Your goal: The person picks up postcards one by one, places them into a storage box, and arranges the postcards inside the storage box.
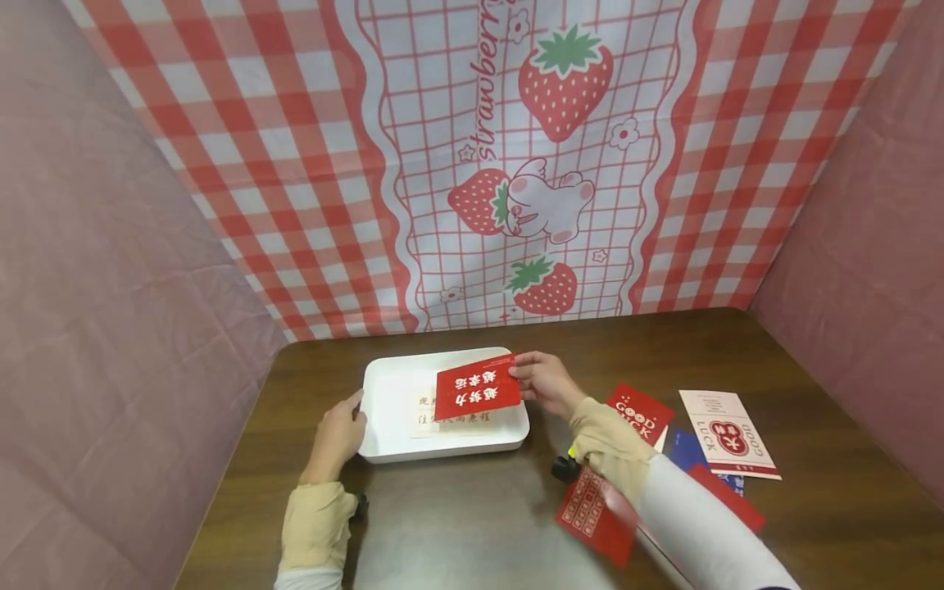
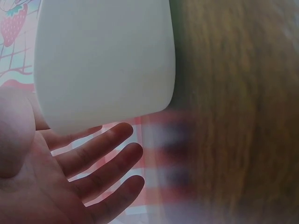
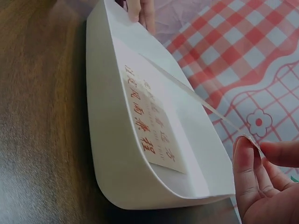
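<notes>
One cream envelope lies in the white tray, partly covered by the red envelope the right hand pinches above it, apparently not yet laid down. The left hand, fingers loosely extended, touches nine o'clock. Toward four o'clock, loose envelopes remain, the sleeve hiding their number.

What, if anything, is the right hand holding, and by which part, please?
The right hand pinches a red card above the tray, by the card's right edge in the head view.
</notes>
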{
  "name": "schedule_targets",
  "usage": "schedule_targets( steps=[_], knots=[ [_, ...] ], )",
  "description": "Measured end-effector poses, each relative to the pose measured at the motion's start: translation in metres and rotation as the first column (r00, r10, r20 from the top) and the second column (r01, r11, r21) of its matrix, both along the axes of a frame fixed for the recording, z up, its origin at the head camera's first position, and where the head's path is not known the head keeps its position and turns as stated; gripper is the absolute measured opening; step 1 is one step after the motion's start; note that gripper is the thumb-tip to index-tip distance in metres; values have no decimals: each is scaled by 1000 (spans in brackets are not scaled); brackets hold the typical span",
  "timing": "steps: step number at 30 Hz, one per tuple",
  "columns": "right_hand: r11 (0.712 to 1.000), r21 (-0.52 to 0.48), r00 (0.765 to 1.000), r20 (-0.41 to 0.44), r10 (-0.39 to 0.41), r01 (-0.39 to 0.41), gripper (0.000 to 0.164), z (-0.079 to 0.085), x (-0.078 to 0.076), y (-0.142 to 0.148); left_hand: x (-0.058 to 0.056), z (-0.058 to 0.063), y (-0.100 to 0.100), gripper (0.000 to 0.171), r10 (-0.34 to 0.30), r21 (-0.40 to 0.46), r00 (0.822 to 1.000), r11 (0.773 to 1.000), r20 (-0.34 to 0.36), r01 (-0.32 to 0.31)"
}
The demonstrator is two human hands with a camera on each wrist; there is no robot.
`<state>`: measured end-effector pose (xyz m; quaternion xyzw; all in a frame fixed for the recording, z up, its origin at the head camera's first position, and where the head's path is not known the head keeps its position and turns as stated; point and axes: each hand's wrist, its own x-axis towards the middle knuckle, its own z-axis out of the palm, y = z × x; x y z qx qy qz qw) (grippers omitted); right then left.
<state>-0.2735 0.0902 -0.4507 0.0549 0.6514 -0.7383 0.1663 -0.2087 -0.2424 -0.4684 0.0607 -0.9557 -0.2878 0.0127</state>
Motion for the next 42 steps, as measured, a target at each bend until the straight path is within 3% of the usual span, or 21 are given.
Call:
schedule_targets(
  steps=[8,12,18,29,33,38,42],
  knots=[
    [1000,25,1000,19,-10,10,29,-5,7,-10,1,-2,2,49,0,5,1000,1000,4,0],
    [994,93,999,21,47,-49,35,-8,9,-14,0,-1,4,49,3,14,1000,1000,21,-4],
    [962,226,987,0,159,-154,48,-7,14,-18,0,1,6,49,6,21,1000,1000,20,-6],
    [939,288,978,-33,208,-190,45,-6,20,-19,-1,4,5,50,5,10,1000,1000,23,-5],
    [943,285,976,-78,204,-174,38,-5,20,-16,-1,4,4,50,7,3,1000,1000,25,-7],
    [956,282,975,-180,132,-77,30,-5,18,-9,-1,3,3,50,10,5,999,1000,35,-10],
    [959,279,971,-213,106,-44,27,-8,16,-3,-1,3,2,51,18,12,998,1000,58,-19]
  ],
)
